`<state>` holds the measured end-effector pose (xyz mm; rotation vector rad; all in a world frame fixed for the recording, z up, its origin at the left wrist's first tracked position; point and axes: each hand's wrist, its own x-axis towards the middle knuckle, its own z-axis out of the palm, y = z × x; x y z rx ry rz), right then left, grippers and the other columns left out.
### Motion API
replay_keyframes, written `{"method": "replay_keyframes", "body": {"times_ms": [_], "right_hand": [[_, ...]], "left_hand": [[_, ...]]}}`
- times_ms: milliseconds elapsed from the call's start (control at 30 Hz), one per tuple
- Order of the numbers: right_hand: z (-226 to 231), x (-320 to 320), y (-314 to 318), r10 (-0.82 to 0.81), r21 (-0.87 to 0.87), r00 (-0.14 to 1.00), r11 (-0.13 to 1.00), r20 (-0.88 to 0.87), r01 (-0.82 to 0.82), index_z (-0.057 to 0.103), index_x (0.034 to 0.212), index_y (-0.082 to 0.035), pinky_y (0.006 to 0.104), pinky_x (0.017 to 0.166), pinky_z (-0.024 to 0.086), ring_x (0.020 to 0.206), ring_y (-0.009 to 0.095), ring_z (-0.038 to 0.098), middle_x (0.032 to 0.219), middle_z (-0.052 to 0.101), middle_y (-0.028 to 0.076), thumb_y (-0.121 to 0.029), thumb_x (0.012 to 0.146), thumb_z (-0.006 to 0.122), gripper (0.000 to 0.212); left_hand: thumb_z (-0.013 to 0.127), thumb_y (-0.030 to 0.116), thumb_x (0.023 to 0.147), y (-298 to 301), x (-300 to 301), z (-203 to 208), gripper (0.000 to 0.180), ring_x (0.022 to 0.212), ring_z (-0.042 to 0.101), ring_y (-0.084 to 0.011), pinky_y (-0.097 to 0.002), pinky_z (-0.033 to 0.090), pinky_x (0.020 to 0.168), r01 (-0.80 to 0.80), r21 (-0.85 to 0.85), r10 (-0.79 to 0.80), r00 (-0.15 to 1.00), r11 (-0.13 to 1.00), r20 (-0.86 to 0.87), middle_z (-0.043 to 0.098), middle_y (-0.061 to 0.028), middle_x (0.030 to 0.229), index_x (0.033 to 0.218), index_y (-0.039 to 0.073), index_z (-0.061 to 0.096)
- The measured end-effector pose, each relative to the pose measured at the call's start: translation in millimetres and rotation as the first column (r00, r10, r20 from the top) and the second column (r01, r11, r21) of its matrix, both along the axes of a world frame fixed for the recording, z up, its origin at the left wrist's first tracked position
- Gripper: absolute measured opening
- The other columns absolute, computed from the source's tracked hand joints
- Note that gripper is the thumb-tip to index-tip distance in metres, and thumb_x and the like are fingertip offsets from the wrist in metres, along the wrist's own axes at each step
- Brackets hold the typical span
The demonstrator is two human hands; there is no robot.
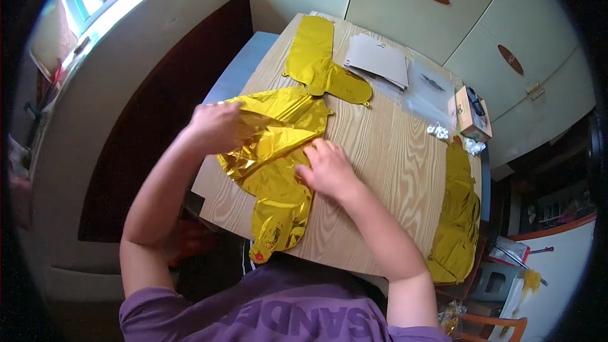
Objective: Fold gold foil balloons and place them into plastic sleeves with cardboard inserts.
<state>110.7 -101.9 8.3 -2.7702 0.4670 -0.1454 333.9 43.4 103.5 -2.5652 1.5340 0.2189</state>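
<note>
We had both hands on the crumpled gold foil piece (269, 174), which lay on the near left part of the bench (380, 152). Our left hand (215, 128) was at its upper left, close to the bench's left edge, the fingers partly hidden and blurred; we could not tell whether they gripped it. Our right hand (328, 168) rested at its right border, fingers bent and thumb slightly apart (whether a fold was pinched there, we could not tell). The foil's narrow lower end reached over the near edge. Just beyond its top lay a second gold foil (313, 57), with grey sheets (379, 60) and clear plastic sheets (427, 92) near the far edge. A broad stretch of wood grain gave us room rightward, up to a long gold foil (457, 221) along the right edge, below a wooden box (465, 121).
</note>
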Motion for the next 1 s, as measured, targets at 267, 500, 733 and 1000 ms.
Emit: {"method": "replay_keyframes", "body": {"times_ms": [267,500,733,1000], "right_hand": [[-12.0,26.8,-16.4,-0.071,-0.130,0.997,0.989,0.015,0.073,0.060,0.124,-0.005,0.0468,0.105,0.039,0.118,0.036,0.049,0.121,0.056,0.016,-0.043,0.082,0.072,0.057],[1.5,25.6,-21.2,-0.026,-0.118,0.998,0.993,-0.061,0.018,0.056,0.129,-0.002,0.0472,0.112,0.030,0.120,0.037,0.047,0.123,0.054,0.020,-0.050,0.077,0.073,0.072],[3.7,29.6,-20.2,-0.011,-0.103,0.998,0.995,-0.059,0.005,0.059,0.125,-0.003,0.0489,0.111,0.032,0.118,0.039,0.048,0.121,0.054,0.020,-0.052,0.074,0.076,0.073],[20.3,39.2,-27.7,-0.036,-0.124,0.988,0.992,-0.151,0.017,0.061,0.124,-0.009,0.0494,0.108,0.039,0.124,0.035,0.048,0.127,0.054,0.014,-0.056,0.070,0.082,0.075]], "left_hand": [[0.082,0.040,0.070,-79.1,-13.4,-67.4,0.071,0.111,0.060,-0.0353,-0.0452,0.045,0.100,0.321,-0.289,-0.385,0.900,0.902,-0.202,0.065,-0.0182,0.115,0.128,0.005,0.059],[0.075,0.025,0.082,-69.1,36.2,-53.8,0.032,0.077,0.065,-0.0202,-0.0369,0.052,0.070,-0.009,-0.371,-0.210,0.811,0.928,-0.545,0.069,-0.0102,0.082,0.100,0.000,0.068],[0.073,0.025,0.083,-44.8,70.6,-38.4,0.030,0.065,0.060,-0.0134,-0.0310,0.050,0.062,-0.327,-0.390,-0.035,0.727,0.860,-0.686,0.066,-0.0051,0.077,0.097,-0.001,0.070],[0.071,0.019,0.085,46.0,180.8,-43.4,0.021,0.063,0.059,-0.0115,-0.0300,0.049,0.057,-0.586,-0.535,0.127,0.737,0.609,-0.664,0.064,-0.0020,0.075,0.094,0.000,0.069]]}}
